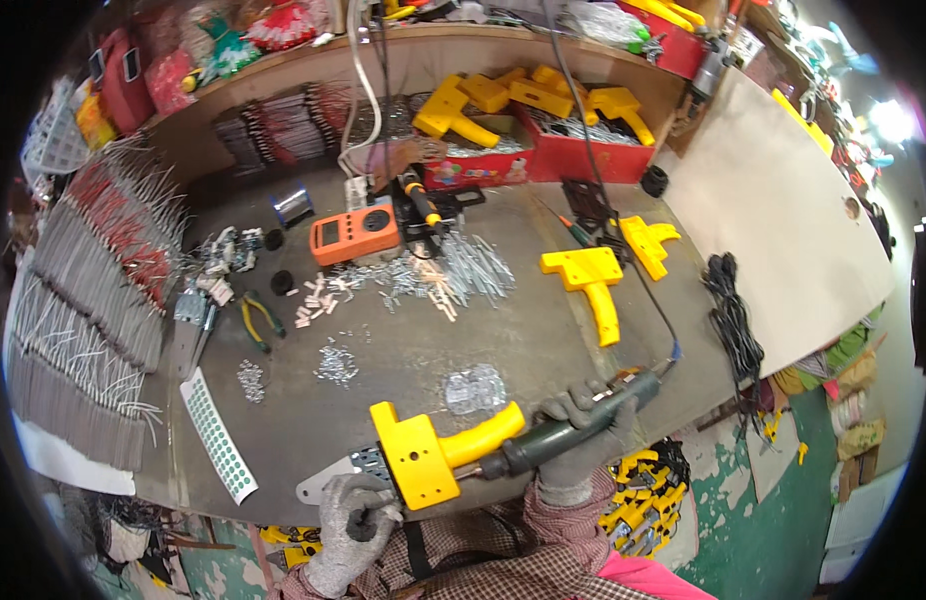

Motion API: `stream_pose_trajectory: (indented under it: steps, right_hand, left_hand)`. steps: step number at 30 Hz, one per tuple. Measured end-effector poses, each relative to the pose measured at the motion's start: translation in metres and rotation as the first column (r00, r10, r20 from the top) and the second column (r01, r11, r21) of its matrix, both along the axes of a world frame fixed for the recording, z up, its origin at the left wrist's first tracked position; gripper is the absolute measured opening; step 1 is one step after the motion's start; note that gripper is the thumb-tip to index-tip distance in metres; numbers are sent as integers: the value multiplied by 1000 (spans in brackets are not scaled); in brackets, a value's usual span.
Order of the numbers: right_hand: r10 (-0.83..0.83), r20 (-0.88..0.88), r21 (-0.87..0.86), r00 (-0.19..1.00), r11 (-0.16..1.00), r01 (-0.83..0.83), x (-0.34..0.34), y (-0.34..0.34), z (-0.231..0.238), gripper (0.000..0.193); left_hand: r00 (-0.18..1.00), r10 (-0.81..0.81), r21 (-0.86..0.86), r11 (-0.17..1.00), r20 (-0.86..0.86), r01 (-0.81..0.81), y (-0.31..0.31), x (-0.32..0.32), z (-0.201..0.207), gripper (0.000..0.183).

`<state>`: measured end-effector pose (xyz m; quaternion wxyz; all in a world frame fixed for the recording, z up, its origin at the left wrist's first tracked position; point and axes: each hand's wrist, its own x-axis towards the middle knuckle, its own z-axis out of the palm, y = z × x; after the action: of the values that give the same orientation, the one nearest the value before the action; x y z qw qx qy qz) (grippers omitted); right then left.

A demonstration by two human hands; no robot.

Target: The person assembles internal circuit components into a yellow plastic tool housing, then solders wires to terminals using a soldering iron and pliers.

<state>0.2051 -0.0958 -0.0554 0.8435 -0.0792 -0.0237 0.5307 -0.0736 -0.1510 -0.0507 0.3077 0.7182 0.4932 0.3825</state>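
Observation:
In a grey glove, my right hand (585,432) wraps round a dark electric screwdriver (553,440), which lies nearly level. Its bit points left and meets the side of a yellow gun-shaped plastic tool body (419,462), near the base of the handle. From the body's left end sticks out a flat metal blade (328,480) with a slotted metal piece. My left hand (355,522), gloved too, curls its fingers at that metal end and steadies the tool body. Just beyond, on the bench, lies a clear plastic bag of small parts (474,389).
Two yellow tool bodies (588,285) lie at right, beside a bundle of black cord (733,315). An orange multimeter (355,236), loose metal pins (473,268) and pliers (261,320) are farther back. Stacked wired plates (93,330) line the left. Red boxes (593,160) stand behind.

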Motion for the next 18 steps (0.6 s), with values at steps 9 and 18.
stream_pose_trajectory:
  steps: [9, 18]
  right_hand:
    - [278, 47, 95, 959, 955, -282, 23, 16, 4, 54]
    - [314, 494, 367, -811, 770, 522, 262, 40, -26, 64]
  left_hand:
    - [991, -128, -27, 992, -49, 127, 16, -15, 11, 42]
    - [988, 0, 129, 991, -156, 20, 29, -46, 6, 57]
